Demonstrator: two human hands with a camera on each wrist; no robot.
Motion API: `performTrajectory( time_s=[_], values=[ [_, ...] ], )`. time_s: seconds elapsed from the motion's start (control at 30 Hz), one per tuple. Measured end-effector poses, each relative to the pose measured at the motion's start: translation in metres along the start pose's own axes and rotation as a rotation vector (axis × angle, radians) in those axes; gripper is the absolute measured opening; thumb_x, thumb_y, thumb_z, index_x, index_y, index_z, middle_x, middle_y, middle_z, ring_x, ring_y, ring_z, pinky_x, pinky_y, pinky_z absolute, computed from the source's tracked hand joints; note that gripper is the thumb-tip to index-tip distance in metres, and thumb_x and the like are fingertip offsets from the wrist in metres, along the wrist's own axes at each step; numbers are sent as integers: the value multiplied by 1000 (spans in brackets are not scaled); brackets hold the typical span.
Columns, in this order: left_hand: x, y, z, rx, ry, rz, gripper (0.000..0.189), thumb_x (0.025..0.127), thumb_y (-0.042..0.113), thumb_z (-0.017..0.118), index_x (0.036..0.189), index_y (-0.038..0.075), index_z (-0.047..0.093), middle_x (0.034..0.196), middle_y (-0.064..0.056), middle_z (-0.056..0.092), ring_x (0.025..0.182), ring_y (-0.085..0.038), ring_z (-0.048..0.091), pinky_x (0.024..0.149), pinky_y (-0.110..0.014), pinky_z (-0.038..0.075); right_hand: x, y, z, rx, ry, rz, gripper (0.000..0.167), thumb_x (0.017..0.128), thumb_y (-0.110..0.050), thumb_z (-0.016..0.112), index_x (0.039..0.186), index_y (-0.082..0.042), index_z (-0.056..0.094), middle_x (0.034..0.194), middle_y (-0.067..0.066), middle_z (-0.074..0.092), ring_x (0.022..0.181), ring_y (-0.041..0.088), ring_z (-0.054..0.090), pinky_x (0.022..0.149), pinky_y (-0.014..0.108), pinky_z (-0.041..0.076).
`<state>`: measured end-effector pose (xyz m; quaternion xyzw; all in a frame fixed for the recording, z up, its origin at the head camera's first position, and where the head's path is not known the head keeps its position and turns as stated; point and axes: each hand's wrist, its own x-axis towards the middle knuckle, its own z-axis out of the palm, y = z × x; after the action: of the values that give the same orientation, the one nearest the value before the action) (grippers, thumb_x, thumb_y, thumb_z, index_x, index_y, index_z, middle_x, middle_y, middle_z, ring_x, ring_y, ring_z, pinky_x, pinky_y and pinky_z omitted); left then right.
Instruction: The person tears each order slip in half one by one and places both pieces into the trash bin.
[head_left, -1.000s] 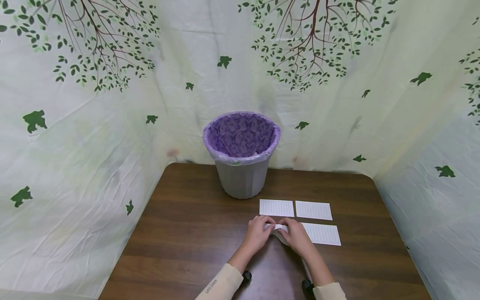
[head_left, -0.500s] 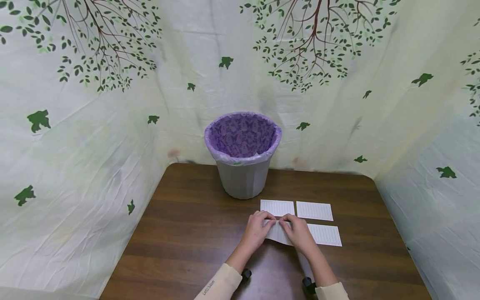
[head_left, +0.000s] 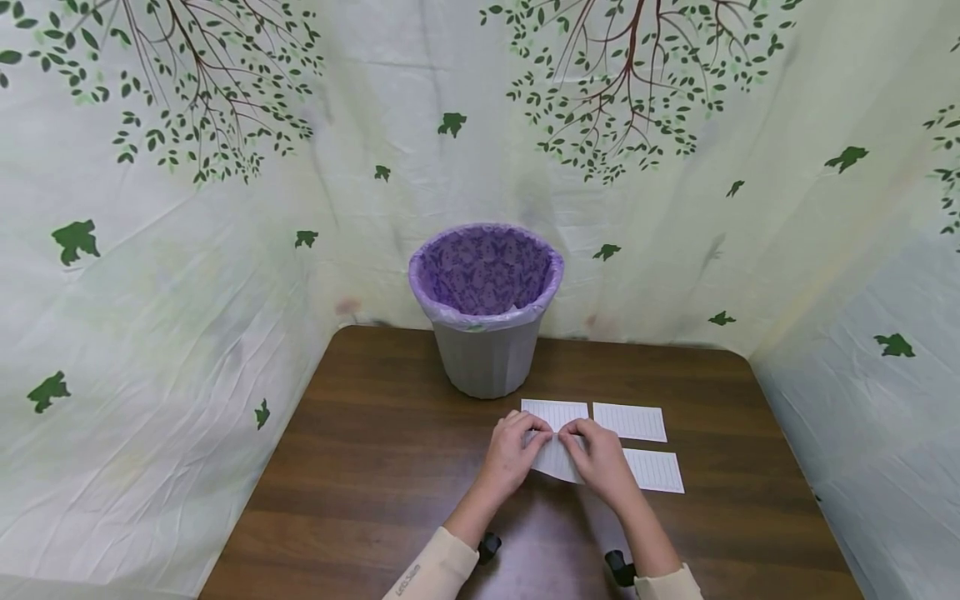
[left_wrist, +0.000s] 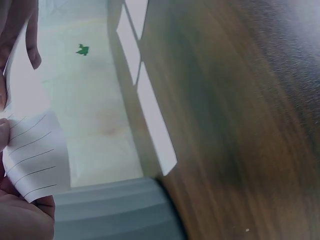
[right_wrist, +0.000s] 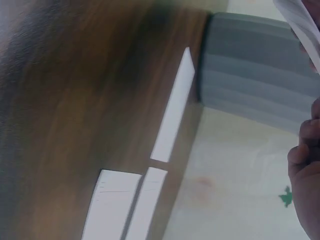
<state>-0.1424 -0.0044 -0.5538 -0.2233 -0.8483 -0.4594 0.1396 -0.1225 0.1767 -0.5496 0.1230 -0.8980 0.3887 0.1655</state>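
Note:
In the head view, my left hand (head_left: 510, 454) and right hand (head_left: 602, 462) pinch the top edge of a lined index card (head_left: 555, 461) between thumbs and fingertips, close together at its middle. It hangs above the table, its lower edge slightly curved. The left wrist view shows the ruled index card (left_wrist: 40, 157) bent, with fingers at both ends. Only a sliver of the index card (right_wrist: 301, 22) enters the right wrist view. Three more lined index cards lie flat behind and beside the hands: a back left card (head_left: 555, 408), a back right card (head_left: 628, 422) and a front right card (head_left: 654, 472).
A grey wastebasket (head_left: 486, 358) with a purple patterned liner (head_left: 487, 317) stands at the back of the brown wooden table (head_left: 360, 467). A leaf-printed white curtain (head_left: 360, 250) hangs behind and along the sides.
Both hands have risen slightly and moved away from me with the card. One second ago it looked rolled over at the top; now more of its lined face shows between the hands.

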Motion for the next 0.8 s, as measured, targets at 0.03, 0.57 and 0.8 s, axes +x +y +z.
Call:
performTrajectory(
  time_s=[0.03,0.57,0.8],
  values=[
    [1,1,-1,-4,9,16,7,93,17,80,92,11,78,90,1,77,90,-18,65,82,-31,45,0,-2,-1,2,14,-16,5,94,-6,77,91,-9,75,89,4,79,87,23,76,79,39,59],
    [-2,13,-16,2,45,121,4,93,15,80,91,13,76,90,2,76,89,-16,63,82,-31,45,1,-14,-12,231,-62,183,5,95,-12,78,91,-11,78,89,2,79,82,4,63,77,23,50],
    [-2,15,-19,3,47,144,8,94,20,79,92,13,77,91,3,76,90,-14,63,84,-31,45,1,-14,-14,347,-99,265,8,97,-14,76,94,-8,78,93,7,77,82,4,59,75,22,46]
  ],
)
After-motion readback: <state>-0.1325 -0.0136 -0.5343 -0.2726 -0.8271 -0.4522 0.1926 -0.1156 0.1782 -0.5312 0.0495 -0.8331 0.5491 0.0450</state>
